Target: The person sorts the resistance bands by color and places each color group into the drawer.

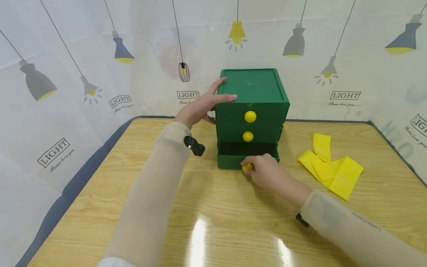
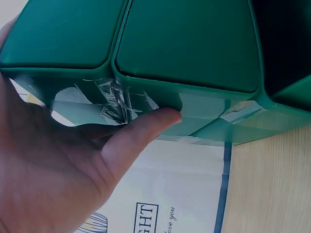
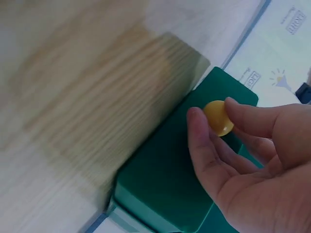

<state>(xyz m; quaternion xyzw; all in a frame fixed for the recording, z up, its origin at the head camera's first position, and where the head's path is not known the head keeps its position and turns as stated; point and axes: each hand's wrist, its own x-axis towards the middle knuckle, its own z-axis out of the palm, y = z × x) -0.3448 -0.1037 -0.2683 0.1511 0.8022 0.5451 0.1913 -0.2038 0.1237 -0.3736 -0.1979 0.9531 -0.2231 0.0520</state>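
Note:
A green cabinet of three stacked drawers stands at the back of the table, each drawer with a round yellow knob. The bottom drawer is pulled partway out, and its dark inside shows from above. My right hand pinches the bottom drawer's yellow knob between thumb and fingers. My left hand rests on the cabinet's left side, fingers over the top edge. In the left wrist view its thumb lies along the side wall, near strips of clear tape.
Folded yellow cloth strips lie on the wooden table to the right of the cabinet. Behind the table hangs a pale curtain printed with lamps. A dark blue border runs along the table's edges.

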